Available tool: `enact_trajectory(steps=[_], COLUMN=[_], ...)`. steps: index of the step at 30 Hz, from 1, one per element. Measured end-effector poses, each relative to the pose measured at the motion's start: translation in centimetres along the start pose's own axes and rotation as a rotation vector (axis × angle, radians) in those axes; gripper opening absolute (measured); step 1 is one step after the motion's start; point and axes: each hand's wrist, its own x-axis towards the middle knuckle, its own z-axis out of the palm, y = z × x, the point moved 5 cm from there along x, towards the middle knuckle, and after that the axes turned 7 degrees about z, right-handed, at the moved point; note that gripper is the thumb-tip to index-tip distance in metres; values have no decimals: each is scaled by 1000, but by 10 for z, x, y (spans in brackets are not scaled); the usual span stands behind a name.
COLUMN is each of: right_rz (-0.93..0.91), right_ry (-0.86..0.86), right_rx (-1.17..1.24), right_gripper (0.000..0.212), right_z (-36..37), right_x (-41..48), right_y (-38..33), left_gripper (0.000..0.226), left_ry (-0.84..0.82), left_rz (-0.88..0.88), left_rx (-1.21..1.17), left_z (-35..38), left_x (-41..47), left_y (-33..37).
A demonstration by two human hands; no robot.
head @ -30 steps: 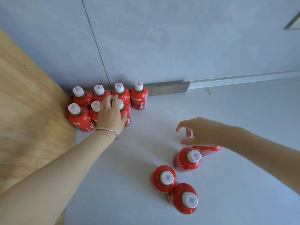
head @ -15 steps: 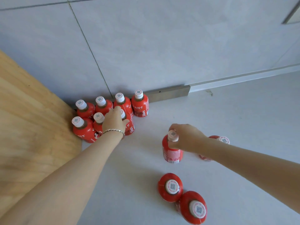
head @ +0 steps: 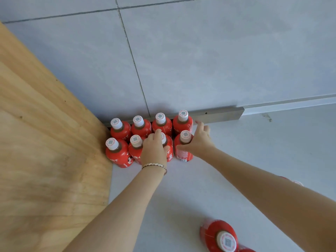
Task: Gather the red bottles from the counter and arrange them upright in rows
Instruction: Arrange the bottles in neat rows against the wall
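Four red bottles with white caps stand upright in a back row (head: 138, 124) against the wall. In the front row, two bottles (head: 116, 153) stand at the left. My left hand (head: 154, 150) rests over the third front-row bottle (head: 170, 142), fingers wrapped around its top. My right hand (head: 199, 140) holds the fourth front-row bottle (head: 183, 151) at its neck, thumb in front and fingers behind; it stands upright on the counter. A loose bottle (head: 216, 231) stands near the bottom edge, with another (head: 247, 250) cut off beside it. One more bottle (head: 294, 181) peeks out behind my right forearm.
A wooden panel (head: 45, 151) closes the left side, touching the rows. A grey tiled wall (head: 200, 60) with a metal strip (head: 218, 115) at its base runs behind them. The light grey counter (head: 272, 142) stretches to the right.
My right hand carried a bottle from the middle of the counter to the right end of the front row. My left hand stayed on the third front bottle. The view moved closer.
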Motion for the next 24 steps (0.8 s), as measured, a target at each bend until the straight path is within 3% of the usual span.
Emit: enact_trajectory(steps=[2, 5, 8, 21, 24], right_rz=[33, -38, -85, -66, -104], right_ry=[-77, -266, -330, -138, -187], right_rx=[-15, 19, 35, 84, -28], right_gripper=[119, 108, 105, 99, 76], right_z=[-3, -1, 0, -8, -19], right_x=[9, 22, 24, -1, -28], right_y=[3, 1, 1, 8, 8], left_gripper=[54, 55, 56, 56, 59], left_ry=[5, 2, 3, -35, -68], left_rz=[6, 9, 14, 5, -1], left_rx=[-6, -9, -11, 83, 113], left_z=[0, 1, 1, -1, -2], left_x=[1, 1, 1, -1, -2], left_y=[0, -1, -2, 4, 7])
